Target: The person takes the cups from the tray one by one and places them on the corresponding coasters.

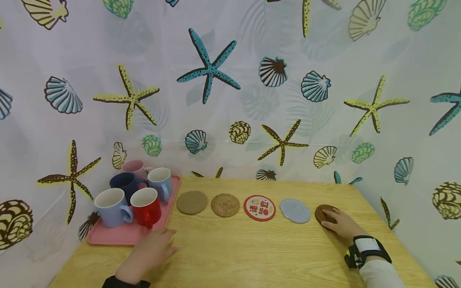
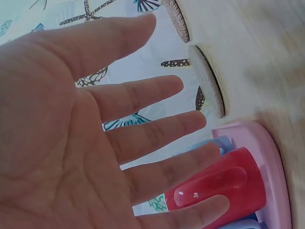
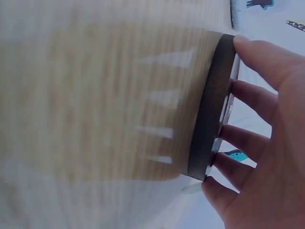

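In the head view my right hand [image 1: 340,225] is at the right end of a row of round coasters, its fingers on top of a dark brown coaster [image 1: 319,216]. The right wrist view shows that hand's spread fingertips resting on the face of the brown coaster [image 3: 209,109], with the thumb at one edge. My left hand [image 1: 149,250] hovers by the front right corner of a pink tray [image 1: 119,239], holding nothing. Its fingers are spread in the left wrist view, overlapping a red mug [image 2: 238,181]. That red mug [image 1: 145,206] stands on the tray nearest the left hand.
Also on the tray are two light blue mugs, a dark blue mug [image 1: 124,183] and a pink mug [image 1: 134,166]. The row continues with a beige coaster [image 1: 192,202], woven coaster [image 1: 225,205], red-rimmed coaster [image 1: 259,207] and pale blue coaster [image 1: 295,211]. A patterned curtain [image 1: 230,108] hangs behind the table.
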Motion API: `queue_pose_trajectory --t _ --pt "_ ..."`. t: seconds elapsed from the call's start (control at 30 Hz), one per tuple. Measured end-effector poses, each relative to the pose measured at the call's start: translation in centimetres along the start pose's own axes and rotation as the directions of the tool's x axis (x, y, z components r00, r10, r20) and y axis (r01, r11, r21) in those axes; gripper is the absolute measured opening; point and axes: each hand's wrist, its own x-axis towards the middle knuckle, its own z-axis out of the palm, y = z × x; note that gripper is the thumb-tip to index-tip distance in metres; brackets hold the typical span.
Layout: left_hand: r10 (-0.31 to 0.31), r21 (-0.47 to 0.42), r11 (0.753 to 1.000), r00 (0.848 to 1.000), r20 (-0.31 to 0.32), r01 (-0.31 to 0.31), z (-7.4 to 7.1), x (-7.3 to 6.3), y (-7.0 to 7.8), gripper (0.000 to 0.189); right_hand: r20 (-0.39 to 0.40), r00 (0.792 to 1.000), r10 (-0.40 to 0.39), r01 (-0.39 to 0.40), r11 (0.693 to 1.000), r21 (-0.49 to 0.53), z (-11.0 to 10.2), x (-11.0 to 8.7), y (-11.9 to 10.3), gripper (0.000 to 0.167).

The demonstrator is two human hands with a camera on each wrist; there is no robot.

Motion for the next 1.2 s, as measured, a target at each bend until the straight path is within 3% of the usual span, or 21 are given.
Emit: queue_pose_trajectory --t 0.23,0.4,0.5,0.57,0.67,0.77,0.83,1.03,1.2 --pt "-0.058 -0.050 0.997 0.998 0.000 0.058 -1.2 -0.5 -1.8 0.043 -0.004 1.000 -0.026 0.026 1.000 -0.009 0.2 0.9 0.7 0.067" --pt "-0.144 -0.138 0.979 0.988 0.051 0.150 -1.7 -0.6 -5.0 0.029 -0.067 0.997 -0.041 0.041 0.999 -0.007 0.4 0.2 0.4 0.068" --pt "-0.215 -0.187 0.956 0.974 0.071 0.225 -2.1 -1.1 -7.4 0.016 -0.087 0.996 -0.013 0.015 1.000 0.019 0.4 -0.3 -0.4 0.072" --pt "-0.264 -0.181 0.945 0.962 0.072 0.273 -2.4 -1.6 -9.1 0.020 -0.104 0.995 -0.007 0.012 0.999 0.041 0.3 -0.6 -1.2 0.072" --pt "-0.362 -0.146 0.917 0.927 0.096 0.372 -2.7 -2.2 -11.4 0.032 -0.141 0.990 -0.025 0.032 0.998 0.049 0.1 -1.0 -2.6 0.070" --pt "-0.396 -0.122 0.906 0.913 0.099 0.406 -2.5 -2.3 -13.5 0.039 -0.169 0.984 -0.048 0.056 0.997 0.047 -0.3 -1.6 -4.1 0.068" --pt "-0.400 -0.135 0.902 0.911 0.100 0.411 -2.3 -2.2 -14.5 0.042 -0.183 0.981 -0.065 0.073 0.997 0.038 -0.6 -2.0 -5.0 0.066" --pt "-0.450 -0.214 0.856 0.882 0.141 0.471 -1.4 -1.8 -16.0 0.055 -0.217 0.966 -0.139 0.149 0.988 0.029 -0.9 -2.9 -7.3 0.062" --pt "-0.484 -0.169 0.854 0.870 0.093 0.493 -1.4 -1.7 -15.8 0.051 -0.219 0.963 -0.159 0.169 0.985 0.024 -0.6 -3.5 -8.6 0.063"
